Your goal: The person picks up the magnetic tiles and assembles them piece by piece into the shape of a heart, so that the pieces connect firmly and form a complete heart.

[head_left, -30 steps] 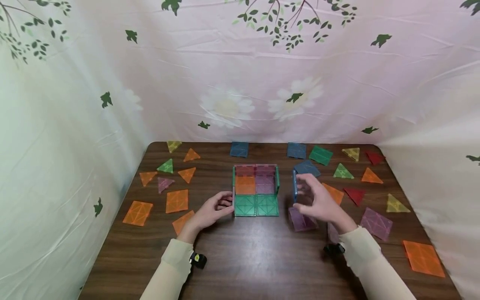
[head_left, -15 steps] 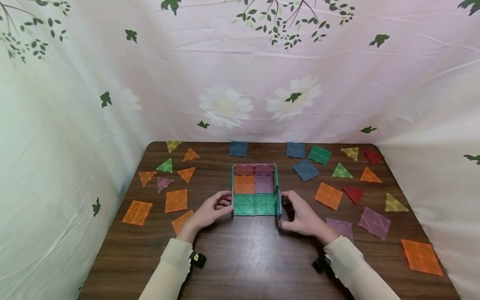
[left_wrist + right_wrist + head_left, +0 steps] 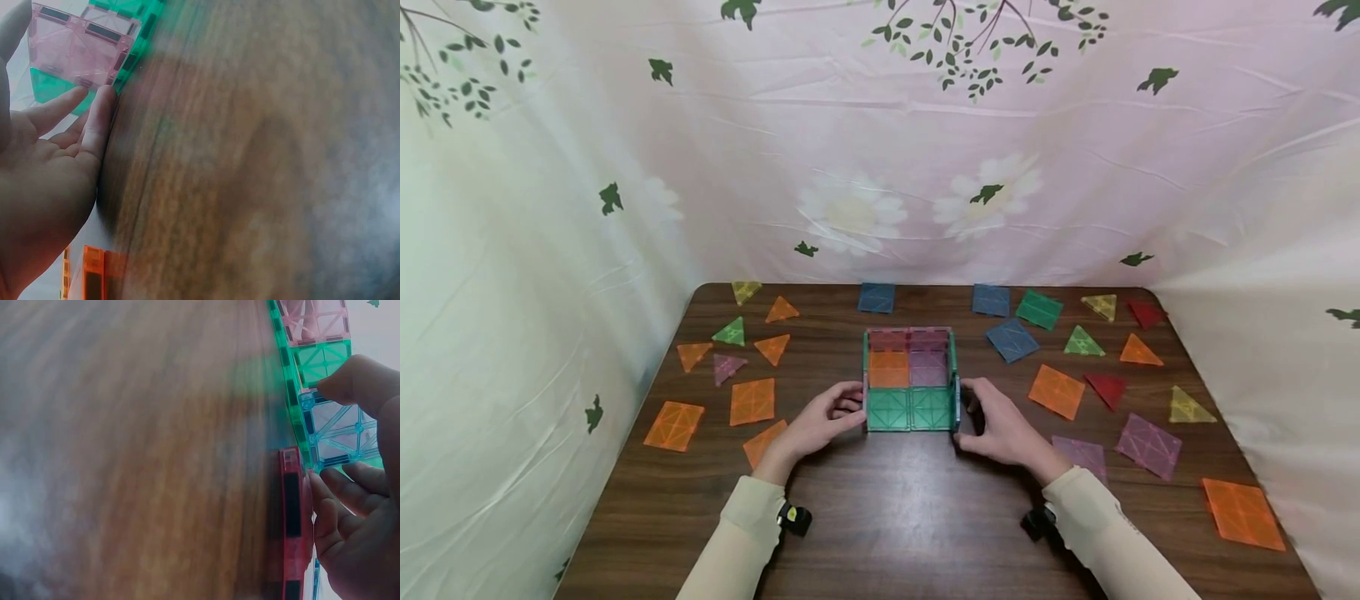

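Note:
Magnetic tiles form an open-fronted box in the head view, its floor made of two green tiles (image 3: pixel 888 409), an orange tile (image 3: pixel 889 370) and a purple tile (image 3: pixel 928 370). Red-pink tiles (image 3: pixel 908 339) stand at its back. My left hand (image 3: pixel 822 421) holds the upright pink tile (image 3: pixel 78 47) at the left front, thumb and fingertips at its edges. On the right front, my right hand (image 3: pixel 1005 425) grips an upright blue tile (image 3: pixel 340 434); thumb and fingers span it. This tile stands against the green floor's right edge, beside a standing green tile (image 3: pixel 953 358).
Loose tiles lie flat around the brown table (image 3: pixel 895 517). On the left are orange squares (image 3: pixel 752 402) and small triangles (image 3: pixel 730 332). To the right lie blue squares (image 3: pixel 1012 340), an orange square (image 3: pixel 1057 392) and purple squares (image 3: pixel 1150 446). A patterned cloth (image 3: pixel 910 167) surrounds the table.
My right hand has carried the blue tile leftward and set it against the box's right front edge, closing the small gap seen half a second ago. The left hand has stayed put.

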A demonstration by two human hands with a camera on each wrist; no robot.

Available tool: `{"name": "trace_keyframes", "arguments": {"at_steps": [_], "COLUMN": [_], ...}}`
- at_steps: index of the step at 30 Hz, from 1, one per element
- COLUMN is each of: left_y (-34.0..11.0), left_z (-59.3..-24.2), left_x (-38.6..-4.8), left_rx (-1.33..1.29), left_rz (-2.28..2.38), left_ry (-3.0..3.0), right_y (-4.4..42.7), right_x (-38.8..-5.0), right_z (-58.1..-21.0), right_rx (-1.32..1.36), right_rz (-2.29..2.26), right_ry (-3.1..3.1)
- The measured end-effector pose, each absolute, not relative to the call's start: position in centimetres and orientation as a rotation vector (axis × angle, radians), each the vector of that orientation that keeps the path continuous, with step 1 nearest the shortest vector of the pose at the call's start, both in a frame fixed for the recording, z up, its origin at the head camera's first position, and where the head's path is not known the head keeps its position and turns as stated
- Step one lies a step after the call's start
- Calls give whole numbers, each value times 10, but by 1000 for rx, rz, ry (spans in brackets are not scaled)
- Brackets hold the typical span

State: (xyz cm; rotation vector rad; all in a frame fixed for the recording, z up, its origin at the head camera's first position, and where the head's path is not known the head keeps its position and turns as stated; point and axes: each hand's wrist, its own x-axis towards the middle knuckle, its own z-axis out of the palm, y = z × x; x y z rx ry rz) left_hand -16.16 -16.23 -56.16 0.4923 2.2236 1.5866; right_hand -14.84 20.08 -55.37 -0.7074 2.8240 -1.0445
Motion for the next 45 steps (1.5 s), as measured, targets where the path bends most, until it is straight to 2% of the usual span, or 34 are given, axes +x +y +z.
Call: {"name": "trace_keyframes", "arguments": {"at_steps": [23,35,41,45], "left_y": [-156,-159,-159,-158], "left_z": [-561,-556,-555,-555], "left_x": [-162,-158,-158,-159], "left_rx": [521,433,426,420], "left_rz": [1576,1561,1559,1557], "left_ry": [2281,2285,2283,2285], "right_y": [206,206,225,249], "right_x": [-146,-143,-141,-136], "right_z": [-551,-545,-530,-524], "right_rx": [-652,-668,-683,-722], "right_rz": [-1048,-1067,-1063,-881], "right_ry": [2846,2791,2768,2867]}}
